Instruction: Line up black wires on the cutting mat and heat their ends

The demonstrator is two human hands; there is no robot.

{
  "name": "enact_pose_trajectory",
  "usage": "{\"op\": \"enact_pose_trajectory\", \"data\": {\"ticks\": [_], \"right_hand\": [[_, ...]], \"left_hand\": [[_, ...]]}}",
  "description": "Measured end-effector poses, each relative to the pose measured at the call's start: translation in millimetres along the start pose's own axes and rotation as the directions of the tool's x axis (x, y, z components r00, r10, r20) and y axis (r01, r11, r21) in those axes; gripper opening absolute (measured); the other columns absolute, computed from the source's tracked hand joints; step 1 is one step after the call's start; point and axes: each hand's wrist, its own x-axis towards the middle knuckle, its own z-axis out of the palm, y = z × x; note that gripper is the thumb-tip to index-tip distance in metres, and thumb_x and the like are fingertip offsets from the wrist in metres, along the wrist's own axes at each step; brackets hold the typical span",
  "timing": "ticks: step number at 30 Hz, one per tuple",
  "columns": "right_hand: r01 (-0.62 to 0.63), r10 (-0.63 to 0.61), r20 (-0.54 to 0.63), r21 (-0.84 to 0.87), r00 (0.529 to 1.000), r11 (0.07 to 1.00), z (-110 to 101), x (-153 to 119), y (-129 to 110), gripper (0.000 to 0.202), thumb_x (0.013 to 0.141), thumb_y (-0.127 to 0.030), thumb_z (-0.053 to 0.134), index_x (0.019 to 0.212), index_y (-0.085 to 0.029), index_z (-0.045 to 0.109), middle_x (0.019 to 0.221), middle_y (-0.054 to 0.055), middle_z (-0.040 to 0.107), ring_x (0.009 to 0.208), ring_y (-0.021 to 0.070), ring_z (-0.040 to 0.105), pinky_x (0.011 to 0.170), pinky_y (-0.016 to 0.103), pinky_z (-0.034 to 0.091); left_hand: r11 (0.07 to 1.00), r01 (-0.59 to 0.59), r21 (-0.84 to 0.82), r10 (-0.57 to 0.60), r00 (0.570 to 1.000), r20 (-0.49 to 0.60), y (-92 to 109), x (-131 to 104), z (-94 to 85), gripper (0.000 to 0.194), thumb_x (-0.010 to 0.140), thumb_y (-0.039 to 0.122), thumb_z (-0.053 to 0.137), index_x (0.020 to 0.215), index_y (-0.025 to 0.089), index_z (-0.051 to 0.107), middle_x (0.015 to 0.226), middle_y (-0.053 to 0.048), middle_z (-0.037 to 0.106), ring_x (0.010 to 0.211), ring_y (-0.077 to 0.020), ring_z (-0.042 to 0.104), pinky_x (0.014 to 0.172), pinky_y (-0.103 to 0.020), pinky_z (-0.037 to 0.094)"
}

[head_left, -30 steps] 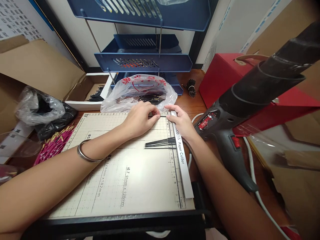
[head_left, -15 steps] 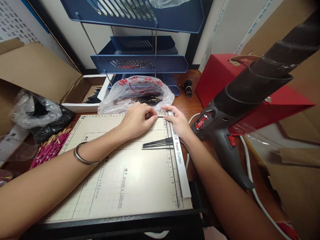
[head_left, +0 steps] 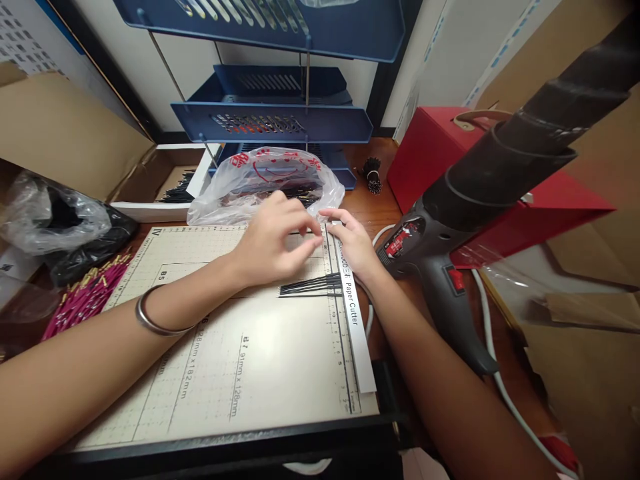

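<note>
Over the upper part of the cream paper cutter board (head_left: 200,373), my left hand (head_left: 280,240) has thumb and forefinger closed together near the ruler edge; what they pinch, if anything, is too small to make out. My right hand (head_left: 353,243) rests at the top of the white Paper Cutter strip (head_left: 357,333), its fingers bent near the left fingertips; what lies beneath them is hidden. Several thin black sticks (head_left: 310,285) lie fanned on the board below my hands, their right ends at the strip.
Behind the board sits a plastic bag (head_left: 210,203) holding dark sticks, under blue shelves (head_left: 280,123). A heat gun (head_left: 450,220) and red box (head_left: 415,153) stand right. Magenta sticks (head_left: 90,293) lie left, near an open box (head_left: 145,212) and a black bundle (head_left: 371,175).
My left hand has lifted slightly, and the dark stick seen between my hands no longer shows. My right hand stays at the strip. The whole view has shifted a little.
</note>
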Motion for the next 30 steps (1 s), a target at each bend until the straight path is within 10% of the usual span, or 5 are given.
{"op": "enact_pose_trajectory", "data": {"ticks": [6,30], "right_hand": [[-0.029,0.03,-0.031,0.046,0.999,0.999,3.1,-0.3,1.2,0.035,0.078,-0.035,0.064,0.11,-0.025,0.073,0.126,0.004,0.078,0.129,0.0276,0.068,0.126,0.046,0.047],[-0.025,0.026,-0.035,0.051,0.999,0.998,2.8,1.0,1.6,0.034,0.076,-0.038,0.065,0.107,-0.025,0.073,0.123,0.004,0.079,0.124,0.0272,0.068,0.123,0.047,0.047]], "left_hand": [[0.927,-0.286,-0.242,0.348,0.897,0.273,10.5,-7.5,0.2,0.015,0.102,0.02,0.062,0.096,0.023,0.076,0.086,-0.003,0.075,0.085,-0.0236,0.052,0.084,-0.04,0.038],[0.946,-0.173,-0.275,0.261,0.908,0.327,5.4,-7.5,-0.9,0.012,0.095,0.014,0.061,0.098,0.021,0.071,0.091,-0.001,0.074,0.092,-0.023,0.055,0.089,-0.038,0.039]]}}
